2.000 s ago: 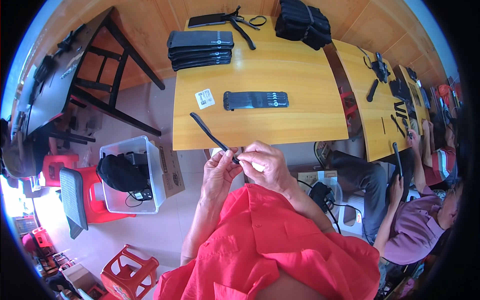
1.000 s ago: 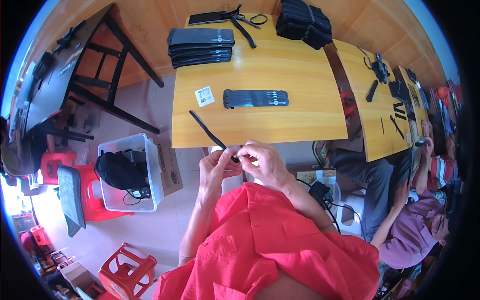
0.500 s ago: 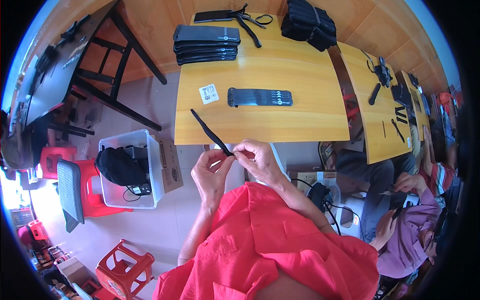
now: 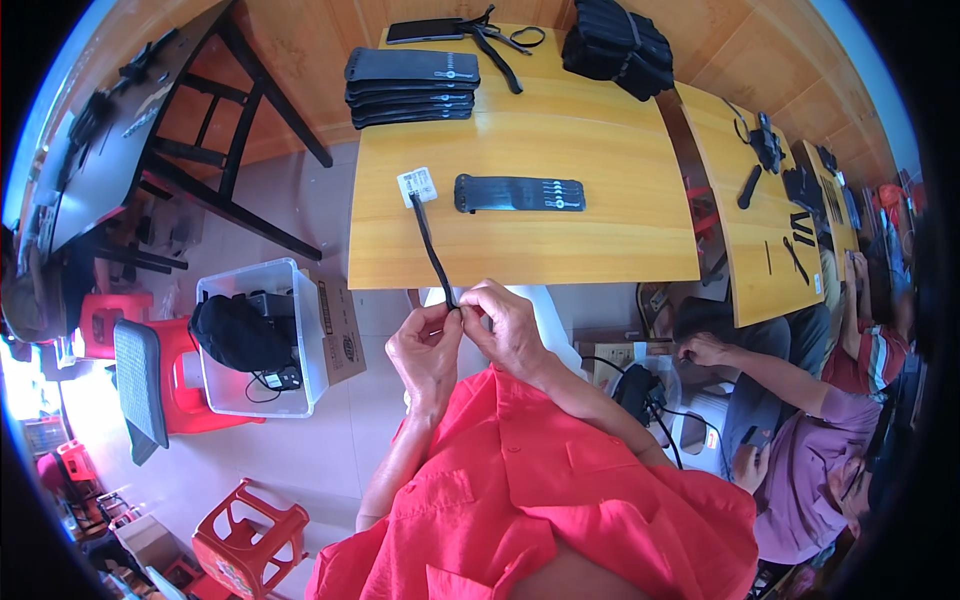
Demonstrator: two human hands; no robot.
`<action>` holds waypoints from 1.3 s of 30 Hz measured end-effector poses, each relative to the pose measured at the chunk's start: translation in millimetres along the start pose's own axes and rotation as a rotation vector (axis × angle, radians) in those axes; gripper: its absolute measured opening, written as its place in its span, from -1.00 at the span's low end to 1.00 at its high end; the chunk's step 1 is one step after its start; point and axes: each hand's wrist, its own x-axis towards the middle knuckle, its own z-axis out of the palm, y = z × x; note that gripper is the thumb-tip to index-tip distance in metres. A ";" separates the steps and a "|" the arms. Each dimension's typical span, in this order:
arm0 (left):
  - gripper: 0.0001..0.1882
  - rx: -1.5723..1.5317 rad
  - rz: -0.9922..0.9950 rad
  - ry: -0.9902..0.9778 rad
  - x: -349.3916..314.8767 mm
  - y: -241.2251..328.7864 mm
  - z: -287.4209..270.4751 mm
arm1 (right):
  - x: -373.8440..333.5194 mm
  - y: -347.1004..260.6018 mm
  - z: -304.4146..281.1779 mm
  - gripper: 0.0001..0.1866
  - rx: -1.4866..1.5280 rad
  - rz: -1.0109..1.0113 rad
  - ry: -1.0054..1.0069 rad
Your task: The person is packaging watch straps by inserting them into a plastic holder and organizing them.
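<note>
Both my hands pinch the near end of a narrow black strap (image 4: 430,245) in front of the table's near edge. My left hand (image 4: 424,352) grips it between thumb and fingertips. Right against it, my right hand (image 4: 508,325) has its fingertips closed on the same end. The strap's free end points away from me over the yellow wooden table (image 4: 600,245) and overlaps the white label sheet (image 4: 415,184). To the right of that sheet lies a flat dark banded pack (image 4: 520,194) with pale printed marks. What my fingertips do at the strap end is partly hidden.
A stack of black flat packs (image 4: 412,88), a phone (image 4: 425,31), loose straps (image 4: 495,58) and a black strapped bundle (image 4: 618,50) sit at the back. Left stand a clear plastic bin (image 4: 312,350) and a red stool (image 4: 250,540). A co-worker in purple (image 4: 815,480) sits right.
The strap has swung rightward and straightened, and its far end now covers part of the label sheet. My hands stay together at its near end. The co-worker's arm has extended leftward.
</note>
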 end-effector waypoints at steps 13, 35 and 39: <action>-0.87 -0.049 -0.013 -0.051 9.3 -4.1 -5.9 | 0.1 1.1 5.4 -0.81 -0.048 -0.112 0.046; -0.93 -0.033 -0.006 0.009 9.9 0.9 -8.5 | 0.8 -4.0 13.2 -0.74 -0.254 -0.299 -0.014; -0.92 -0.022 0.000 0.013 10.8 1.9 -10.0 | 4.1 -7.1 12.2 -0.76 -0.223 -0.261 -0.028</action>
